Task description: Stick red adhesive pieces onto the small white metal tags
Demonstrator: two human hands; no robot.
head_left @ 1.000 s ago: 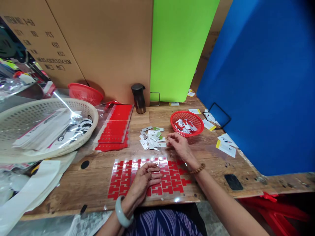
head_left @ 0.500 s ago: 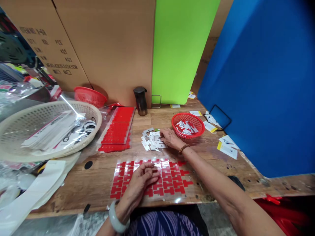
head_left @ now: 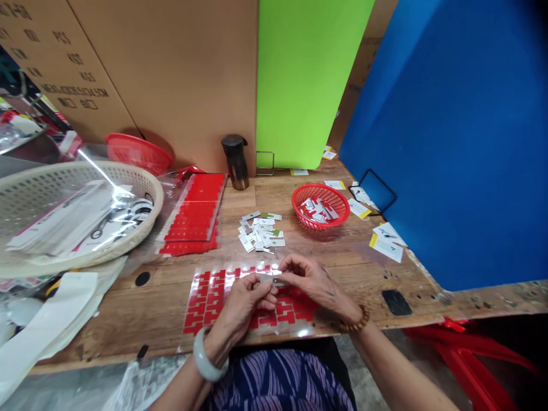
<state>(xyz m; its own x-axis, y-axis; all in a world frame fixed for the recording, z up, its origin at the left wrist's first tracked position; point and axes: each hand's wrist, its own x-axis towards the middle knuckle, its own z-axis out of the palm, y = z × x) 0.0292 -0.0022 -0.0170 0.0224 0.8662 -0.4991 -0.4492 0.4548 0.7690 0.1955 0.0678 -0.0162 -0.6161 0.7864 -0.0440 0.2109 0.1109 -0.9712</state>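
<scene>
Both hands meet over a clear sheet of red T-shaped stickers (head_left: pixel 201 305) that lies at the table's front edge. My left hand (head_left: pixel 246 299) pinches one end of a small grey-white tag (head_left: pixel 268 278). My right hand (head_left: pixel 310 282) has its thumb and fingers closed on the tag's other end. Just beyond them is a loose pile of similar tags (head_left: pixel 257 233), some with green parts. To the pile's right stands a red basket (head_left: pixel 342 216) holding white tags with red pieces on them.
A stack of red sticker sheets (head_left: pixel 201 200) lies left of the pile, near a black tumbler (head_left: pixel 236 162). A large cream basket (head_left: pixel 149 222) with plastic-wrapped items fills the left. Green (head_left: pixel 308 85) and blue boards (head_left: pixel 462 142) stand behind, with printed cards (head_left: pixel 387 248) near the blue one.
My right hand has come back from the tag pile to my left hand, and a tag is now held between them. The view has shifted slightly.
</scene>
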